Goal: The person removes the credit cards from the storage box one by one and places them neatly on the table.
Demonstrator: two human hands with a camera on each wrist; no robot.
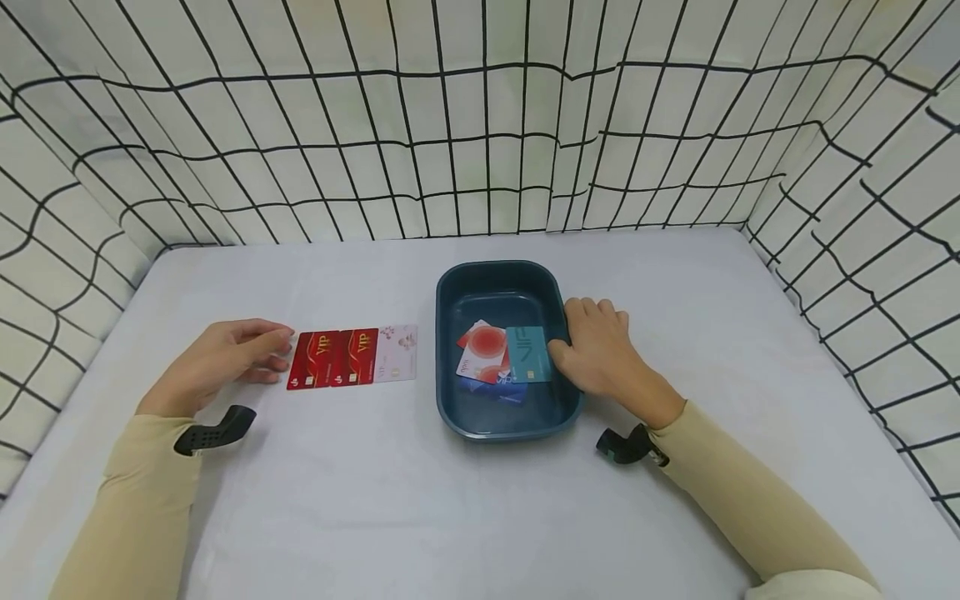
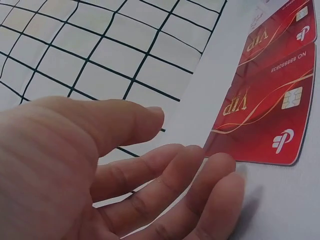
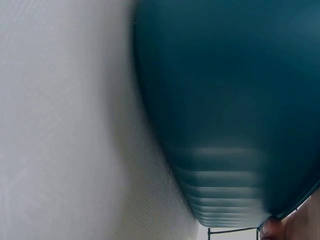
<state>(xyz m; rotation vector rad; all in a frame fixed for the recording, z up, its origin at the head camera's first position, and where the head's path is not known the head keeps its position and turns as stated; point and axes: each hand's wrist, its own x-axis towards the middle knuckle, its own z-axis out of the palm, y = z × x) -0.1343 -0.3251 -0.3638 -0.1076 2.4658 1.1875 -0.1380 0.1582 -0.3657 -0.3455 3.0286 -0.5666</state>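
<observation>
A row of cards lies on the white table: a red VIP card at the left, a second red VIP card beside it, and a pale pink card at the right end. My left hand is at the row's left edge; its loosely bent fingers hold nothing, and the thumb stands apart from them. With the thumb over its rim, my right hand grips the right side of a dark blue plastic tub. Inside lie a teal VIP card, a white-and-red card and blue cards, overlapping.
Black wire grid panels over white sheeting stand along the back and both sides of the table. The white cloth covers the tabletop. A black wrist device is strapped to the left sleeve, another to the right.
</observation>
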